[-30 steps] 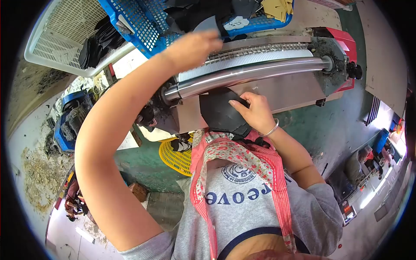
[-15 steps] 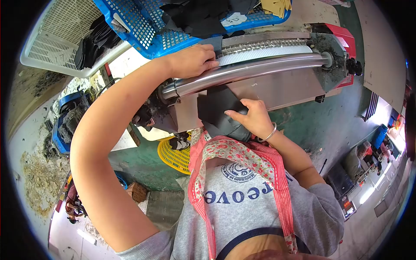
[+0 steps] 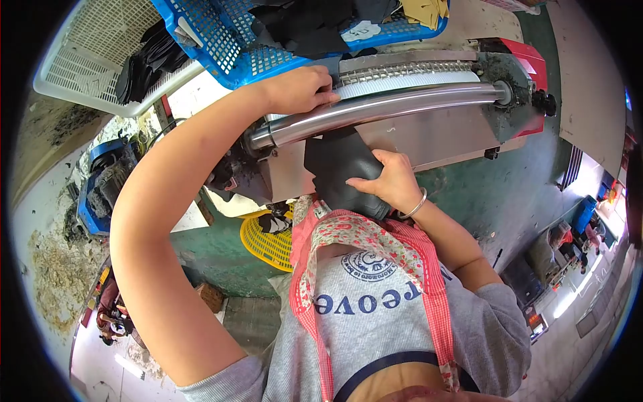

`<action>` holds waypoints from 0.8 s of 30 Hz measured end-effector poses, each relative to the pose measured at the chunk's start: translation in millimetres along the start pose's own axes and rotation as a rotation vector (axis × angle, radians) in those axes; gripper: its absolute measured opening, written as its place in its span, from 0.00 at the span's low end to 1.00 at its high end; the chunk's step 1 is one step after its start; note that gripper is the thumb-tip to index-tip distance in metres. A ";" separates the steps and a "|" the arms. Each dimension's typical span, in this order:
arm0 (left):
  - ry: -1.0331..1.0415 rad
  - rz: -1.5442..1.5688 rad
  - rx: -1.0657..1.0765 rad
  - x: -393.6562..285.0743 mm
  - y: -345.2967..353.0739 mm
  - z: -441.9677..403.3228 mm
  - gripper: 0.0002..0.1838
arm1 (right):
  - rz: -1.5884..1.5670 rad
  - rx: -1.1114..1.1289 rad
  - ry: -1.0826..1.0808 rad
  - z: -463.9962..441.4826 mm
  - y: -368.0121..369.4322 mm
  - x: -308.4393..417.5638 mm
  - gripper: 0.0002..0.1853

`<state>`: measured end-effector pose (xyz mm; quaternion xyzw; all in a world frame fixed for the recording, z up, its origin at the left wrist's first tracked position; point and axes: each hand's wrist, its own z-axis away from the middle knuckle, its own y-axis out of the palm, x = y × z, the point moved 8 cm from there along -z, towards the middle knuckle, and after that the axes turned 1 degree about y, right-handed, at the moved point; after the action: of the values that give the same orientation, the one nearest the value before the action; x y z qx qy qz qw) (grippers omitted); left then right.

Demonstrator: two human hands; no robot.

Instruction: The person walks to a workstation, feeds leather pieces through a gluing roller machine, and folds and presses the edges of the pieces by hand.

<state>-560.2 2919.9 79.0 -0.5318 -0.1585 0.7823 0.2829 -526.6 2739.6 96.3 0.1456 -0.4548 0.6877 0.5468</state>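
My left hand (image 3: pixel 300 92) is over the machine's left part, behind the shiny metal roller (image 3: pixel 395 110). Its fingers are curled down by a dark grey flat piece (image 3: pixel 331 64), and what they pinch, if anything, is hidden. In front of the roller, my right hand (image 3: pixel 395 181) grips a stack of black leather-like pieces (image 3: pixel 341 167), thumb on top and the other fingers out of sight. The stack's upper end reaches close to the roller's underside, over the machine's metal front plate (image 3: pixel 435 137). A white ribbed strip (image 3: pixel 408 89) runs behind the roller.
A blue basket (image 3: pixel 234 70) behind the machine holds black pieces and some yellow ones. Left of it stands a white basket (image 3: pixel 87 100) with black pieces. A yellow basket (image 3: pixel 258 244) sits below. The machine's red end (image 3: pixel 529 60) and black knob (image 3: pixel 546 102) are at right.
The upper surface of the stack in my right hand looks smoother and shinier now, and its outline has shifted slightly. My left hand stays nearly in place behind the roller.
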 end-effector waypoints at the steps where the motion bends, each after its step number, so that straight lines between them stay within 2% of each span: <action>1: 0.013 0.008 -0.005 -0.5 -0.1 0.1 0.17 | -0.005 -0.008 -0.003 1.2 -1.1 0.7 0.20; 4: 0.061 0.003 -0.045 -0.7 -0.6 1.3 0.16 | 0.006 -0.019 -0.003 -1.7 0.0 -1.5 0.19; 11: -0.011 -0.009 -0.079 -0.7 -3.1 2.0 0.16 | 0.001 -0.077 0.108 -12.2 -14.4 4.6 0.18; 14: 0.018 -0.038 -0.205 1.7 -9.0 1.5 0.14 | -0.093 -0.086 -0.003 -12.1 -8.2 3.8 0.16; 17: 0.031 0.015 -0.393 12.6 -29.4 -0.8 0.14 | -0.126 -0.067 0.011 -10.3 -3.7 -5.6 0.14; 18: -0.010 0.037 -0.390 19.4 -33.8 -0.7 0.15 | -0.125 -0.069 0.015 -9.0 -5.1 -5.8 0.15; 21: -0.034 0.030 -0.411 24.8 -45.6 8.4 0.15 | -0.132 0.109 -0.039 -4.3 -13.8 19.5 0.17; 23: -0.047 0.027 -0.385 34.2 -55.1 10.7 0.14 | -0.130 0.076 -0.173 -7.0 -36.5 39.2 0.19; 24: -0.026 0.031 -0.444 33.4 -66.1 13.9 0.14 | -0.129 0.058 -0.238 -9.7 -46.1 44.6 0.20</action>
<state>-564.1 2993.2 95.8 -0.5734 -0.3225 0.7391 0.1448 -498.9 2774.4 143.6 0.2711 -0.4860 0.6418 0.5277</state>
